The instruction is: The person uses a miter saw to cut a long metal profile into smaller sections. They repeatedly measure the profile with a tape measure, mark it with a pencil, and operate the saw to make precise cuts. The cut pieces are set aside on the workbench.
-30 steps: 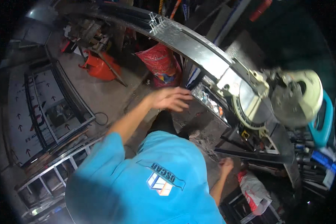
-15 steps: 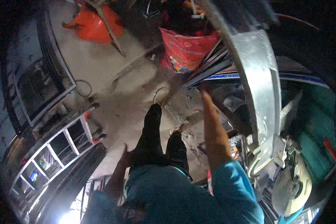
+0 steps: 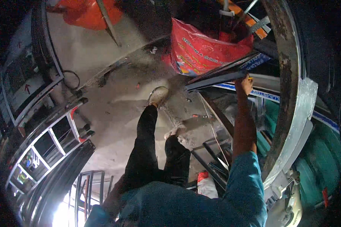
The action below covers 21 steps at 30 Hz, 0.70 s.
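Observation:
My right arm stretches ahead to the right, and my right hand is closed at the near-right end of a dark metal bar. A small yellow bit shows by its fingertips; what it is cannot be made out. The bar lies by the foot of a red plastic sack, beside another bar with blue-and-white film. My left arm hangs low beside my dark trousers, and its hand is lost in shadow there.
On the right a long bench edge carries a silver metal profile, with a power saw at its near end. A white-runged ladder-like frame lies left. An orange sack stands far left; offcuts litter the right floor.
My right hand has moved outward to the right, to the bar's end. The view has shifted, so the bench and silver profile now appear farther right. My left hand has dropped out of sight.

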Tool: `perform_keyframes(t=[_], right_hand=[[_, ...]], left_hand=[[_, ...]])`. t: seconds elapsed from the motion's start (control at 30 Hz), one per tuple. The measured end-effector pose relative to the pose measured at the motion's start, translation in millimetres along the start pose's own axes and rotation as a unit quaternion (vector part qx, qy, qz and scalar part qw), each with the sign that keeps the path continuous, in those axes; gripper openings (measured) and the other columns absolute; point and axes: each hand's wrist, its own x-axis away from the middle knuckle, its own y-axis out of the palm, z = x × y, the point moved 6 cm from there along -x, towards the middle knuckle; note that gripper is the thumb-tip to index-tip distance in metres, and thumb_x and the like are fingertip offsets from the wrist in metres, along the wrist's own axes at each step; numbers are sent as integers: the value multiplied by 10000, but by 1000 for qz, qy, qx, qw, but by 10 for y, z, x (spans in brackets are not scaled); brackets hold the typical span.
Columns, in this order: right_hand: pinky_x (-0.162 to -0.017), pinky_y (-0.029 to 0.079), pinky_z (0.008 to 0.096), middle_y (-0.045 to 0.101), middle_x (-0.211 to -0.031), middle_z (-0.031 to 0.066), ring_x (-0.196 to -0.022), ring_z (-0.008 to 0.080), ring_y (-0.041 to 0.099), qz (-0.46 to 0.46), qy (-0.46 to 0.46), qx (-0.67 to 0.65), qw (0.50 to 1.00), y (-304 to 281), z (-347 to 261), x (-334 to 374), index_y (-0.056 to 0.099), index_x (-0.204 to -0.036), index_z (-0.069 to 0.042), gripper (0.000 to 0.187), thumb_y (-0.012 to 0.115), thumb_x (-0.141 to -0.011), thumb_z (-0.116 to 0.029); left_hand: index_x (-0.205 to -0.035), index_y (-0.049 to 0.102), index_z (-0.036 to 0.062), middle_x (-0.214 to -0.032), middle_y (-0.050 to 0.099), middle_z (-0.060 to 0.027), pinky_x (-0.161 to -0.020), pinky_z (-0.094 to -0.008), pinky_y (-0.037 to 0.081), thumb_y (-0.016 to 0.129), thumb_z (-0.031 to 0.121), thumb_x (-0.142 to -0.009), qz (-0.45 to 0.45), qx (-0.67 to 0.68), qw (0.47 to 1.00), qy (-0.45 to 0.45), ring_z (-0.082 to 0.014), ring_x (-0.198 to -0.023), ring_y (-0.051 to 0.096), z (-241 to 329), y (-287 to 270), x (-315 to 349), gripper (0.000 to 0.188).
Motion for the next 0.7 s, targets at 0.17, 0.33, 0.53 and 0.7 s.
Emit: perform_keyframes(t=[0.17,0.33,0.53,0.7], right_hand=[[-927,478,553,622,-1186,230,-1093,433,593,88,-20,-42,995,-211,-284,183,569,-1328,-163,645,762,-762,-404],[-842,478,568,625,-1083,215,-1023,421,586,184,-146,-295,926,-619,-946,896,656,-1064,-48,249,632,-905,-237],[-670,497,525,649,-904,218,-784,467,625,119,-136,-403,897,-1267,-1216,2506,622,-1037,-72,178,648,-870,-126],[-797,527,471,642,-989,200,-924,413,638,9,-40,-384,923,-2504,-914,3515,584,-1266,-39,614,744,-679,43]], left_hand=[[-1171,699,32,-981,745,-130,-798,-369,563,633,313,-1000,81,5,994,73,-221,-921,710,655,-541,-245,335],[-1239,653,67,-1061,723,-74,-661,-354,540,634,434,-1003,130,227,957,-123,-189,-855,700,1471,-1187,-294,437],[-1265,647,51,-1053,720,-87,-751,-357,543,654,355,-1001,144,146,976,75,-201,-893,690,2620,-1826,-663,403],[-1354,593,21,-1196,704,-167,-949,-415,522,706,288,-961,123,-16,962,244,-296,-1092,677,4305,-1625,-760,488]])
